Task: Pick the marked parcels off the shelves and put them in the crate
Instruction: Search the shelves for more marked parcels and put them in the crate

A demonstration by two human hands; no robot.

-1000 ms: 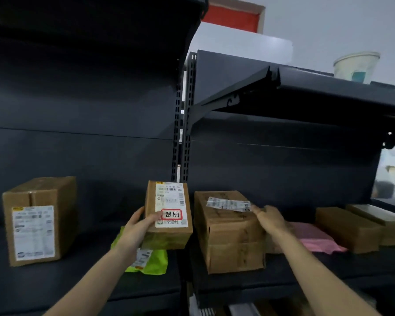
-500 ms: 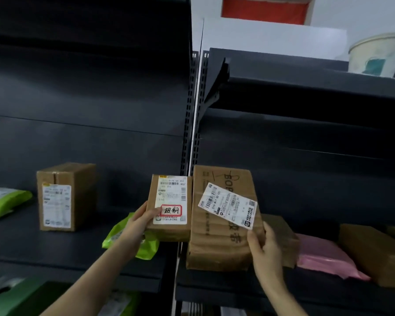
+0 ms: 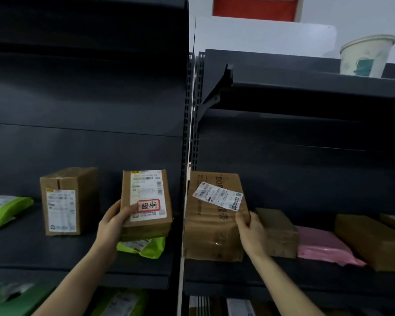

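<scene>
A small cardboard parcel [image 3: 146, 199] with a white label and a red-framed mark is tipped up on the left shelf. My left hand [image 3: 114, 222] grips its lower left edge, thumb across the label. A larger brown box [image 3: 212, 215] with a slanted white label stands tilted up on the right shelf. My right hand [image 3: 251, 231] holds its right side, thumb on the front. No crate is in view.
On the left shelf stand an upright labelled box [image 3: 66, 201], a green mailer bag [image 3: 2, 208] and another green bag [image 3: 144, 246] under the marked parcel. Right shelf holds a small brown box [image 3: 281, 231], a pink bag [image 3: 322, 245] and a box [image 3: 372, 240]. A paper cup [image 3: 365, 55] sits on top.
The large brown box went from lying flat to tipped up by my right hand. My left hand kept the marked parcel upright. The view shifted left.
</scene>
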